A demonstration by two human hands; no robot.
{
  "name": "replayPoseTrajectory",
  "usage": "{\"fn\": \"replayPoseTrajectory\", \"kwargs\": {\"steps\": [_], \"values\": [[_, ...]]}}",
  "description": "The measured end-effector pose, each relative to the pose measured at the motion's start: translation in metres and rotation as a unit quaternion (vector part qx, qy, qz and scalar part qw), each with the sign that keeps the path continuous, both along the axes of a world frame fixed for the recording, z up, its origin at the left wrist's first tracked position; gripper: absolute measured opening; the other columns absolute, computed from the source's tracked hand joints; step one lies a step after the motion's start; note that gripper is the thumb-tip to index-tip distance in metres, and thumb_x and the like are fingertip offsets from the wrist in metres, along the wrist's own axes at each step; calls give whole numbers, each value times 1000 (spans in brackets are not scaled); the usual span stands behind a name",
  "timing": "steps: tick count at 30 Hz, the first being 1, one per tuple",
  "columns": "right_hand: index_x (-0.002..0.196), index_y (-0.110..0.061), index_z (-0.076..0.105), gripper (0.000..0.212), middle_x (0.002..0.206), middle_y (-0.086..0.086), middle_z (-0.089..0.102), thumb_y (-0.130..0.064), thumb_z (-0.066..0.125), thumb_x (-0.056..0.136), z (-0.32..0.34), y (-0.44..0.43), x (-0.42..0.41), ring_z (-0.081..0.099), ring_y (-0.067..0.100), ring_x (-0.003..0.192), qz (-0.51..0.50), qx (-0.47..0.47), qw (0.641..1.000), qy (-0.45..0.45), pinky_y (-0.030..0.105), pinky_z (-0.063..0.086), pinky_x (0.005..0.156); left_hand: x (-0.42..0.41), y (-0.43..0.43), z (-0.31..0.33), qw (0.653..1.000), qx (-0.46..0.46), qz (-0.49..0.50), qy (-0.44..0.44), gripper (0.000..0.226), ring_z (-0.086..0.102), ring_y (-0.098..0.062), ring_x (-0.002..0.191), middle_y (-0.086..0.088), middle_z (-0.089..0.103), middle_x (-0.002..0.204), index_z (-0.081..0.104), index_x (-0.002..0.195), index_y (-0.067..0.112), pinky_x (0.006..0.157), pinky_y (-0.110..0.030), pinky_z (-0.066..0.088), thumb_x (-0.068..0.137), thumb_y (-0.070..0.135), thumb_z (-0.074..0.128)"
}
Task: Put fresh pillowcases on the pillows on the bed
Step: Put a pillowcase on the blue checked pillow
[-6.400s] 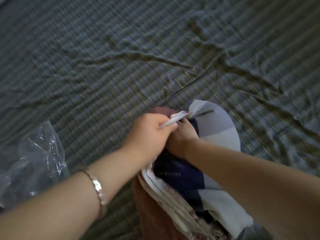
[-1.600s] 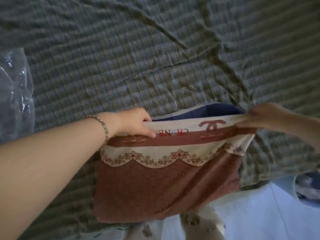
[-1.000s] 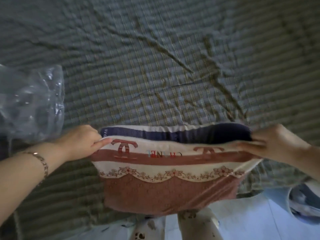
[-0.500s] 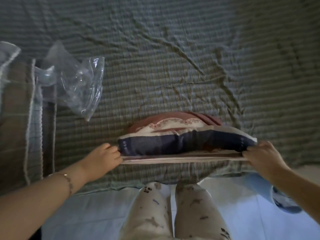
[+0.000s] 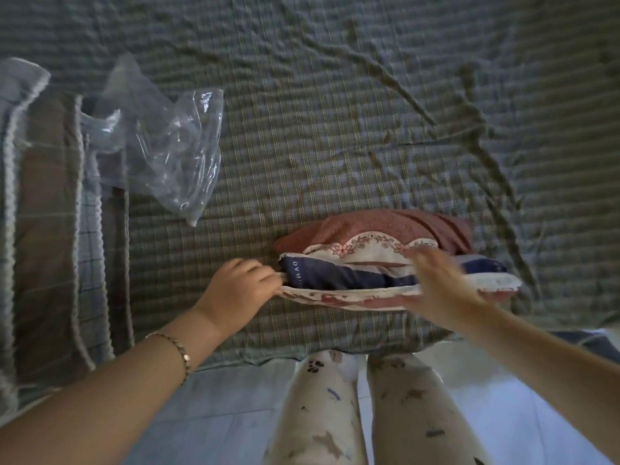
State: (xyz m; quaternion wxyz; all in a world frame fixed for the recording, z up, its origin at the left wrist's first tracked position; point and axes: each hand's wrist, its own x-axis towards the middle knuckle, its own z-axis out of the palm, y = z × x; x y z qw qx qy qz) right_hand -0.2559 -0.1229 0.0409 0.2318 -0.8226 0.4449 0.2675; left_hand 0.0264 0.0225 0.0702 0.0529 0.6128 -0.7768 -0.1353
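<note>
Near the edge of the bed [image 5: 335,129], the blue pillow [image 5: 335,275] lies mostly inside the red flowery pillowcase [image 5: 369,226]. Your left hand [image 5: 240,290] pinches the open rim. Your right hand [image 5: 439,286] is blurry, its fingers [image 5: 417,260] look spread wide and hold nothing. Hold the rim tight and push the blue end right in.
</note>
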Motion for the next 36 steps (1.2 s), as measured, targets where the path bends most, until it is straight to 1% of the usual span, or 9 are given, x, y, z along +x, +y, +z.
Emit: {"fn": "replayPoseTrajectory", "kwargs": {"steps": [5, 7, 12, 19, 22, 24, 26, 31, 36], "values": [[140, -28, 33, 66, 139, 2, 40, -42, 62, 83, -9, 28, 115, 35, 25, 130, 3, 174, 971, -162, 38, 33, 103, 3, 0, 1, 996, 28, -73, 35, 30, 63, -15, 54, 0, 70, 81, 72, 80, 13, 43, -23, 50, 54, 7, 87], [121, -26, 58, 36, 107, -2, 57, -26, 61, 86, -7, 40, 125, 55, 25, 108, 30, 177, 957, -227, 29, 43, 84, 11, -2, 2, 994, 32, -97, 44, 31, 61, -14, 50, -1, 69, 80, 71, 80, 12, 40, -22, 49, 54, 2, 85], [90, -7, 74, 17, 93, 12, 67, -11, 68, 75, 2, 74, 111, 64, 29, 81, -23, 143, 901, -409, 31, 52, 74, 21, -11, 9, 987, -5, -147, 56, 7, 64, -18, 59, -7, 68, 80, 70, 76, 6, 47, -26, 54, 72, 1, 67], [121, -8, 55, 29, 122, 8, 58, -9, 46, 93, -18, 54, 156, 55, 25, 109, -141, 174, 953, -204, 27, 42, 81, 8, -34, 17, 976, -18, -198, 88, 20, 64, -21, 65, -7, 67, 77, 70, 75, 5, 60, -30, 56, 83, 6, 52], [118, -24, 61, 30, 113, 0, 64, -14, 46, 93, -15, 33, 128, 60, 11, 88, -91, 257, 933, -235, 21, 47, 73, 10, -54, 20, 984, -21, -155, 80, 26, 66, -22, 68, -10, 68, 77, 70, 77, 2, 61, -31, 58, 85, 11, 48], [102, -38, 65, 28, 109, -9, 64, -17, 52, 90, -16, 7, 91, 62, 10, 73, -155, 194, 933, -258, 23, 53, 63, 13, -61, 21, 988, -24, -129, 83, 45, 66, -24, 68, -11, 68, 76, 69, 76, -1, 60, -31, 58, 97, 20, 35], [110, -38, 61, 23, 122, -8, 54, -31, 57, 89, -29, -19, 56, 60, 19, 98, -204, 83, 954, -203, 32, 52, 77, 16, -61, 21, 987, -33, -135, 84, 55, 66, -24, 68, -12, 68, 76, 70, 75, -1, 64, -31, 58, 101, 23, 27], [125, -31, 49, 73, 123, -1, 52, -77, 49, 69, -44, -12, 75, 43, 23, 117, -74, 96, 986, -118, 44, 33, 100, 0, -68, 15, 983, -60, -162, 61, 38, 66, -25, 65, -12, 68, 74, 71, 72, -2, 69, -31, 56, 92, 14, 43], [125, -12, 46, 55, 119, 8, 58, -51, 49, 85, -56, 8, 115, 50, 28, 114, -96, -14, 990, -99, 47, 33, 100, -7, -79, 17, 979, -62, -191, 45, 26, 64, -26, 63, -13, 66, 72, 70, 72, -3, 72, -30, 51, 84, 9, 51]]}}
